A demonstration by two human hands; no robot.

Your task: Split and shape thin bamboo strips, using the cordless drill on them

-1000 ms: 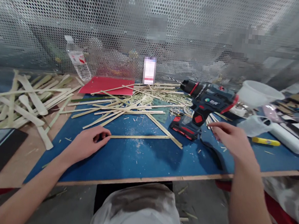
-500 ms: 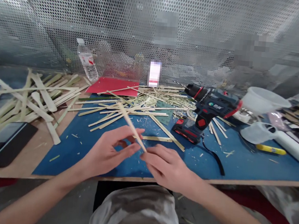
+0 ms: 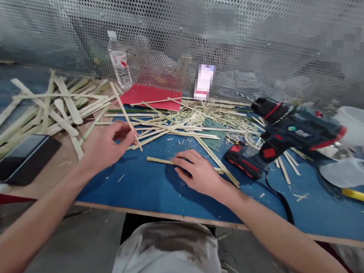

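Your left hand [image 3: 106, 147] is pinching a slanting pale strip [image 3: 121, 105]; your right hand [image 3: 199, 174] is covering part of a flat strip [image 3: 158, 160] lying on the blue mat [image 3: 152, 189], grasp impossible to tell.

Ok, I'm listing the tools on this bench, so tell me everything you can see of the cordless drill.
The cordless drill stands on its battery base on the blue mat, to the right of the right hand, no hand touching it. Its dark, plastic-looking body has red trim and a small logo; a red ring circles the black chuck. A slender bit points left. A black strap runs from the base across the mat. Whether nearby strips touch it is unclear.
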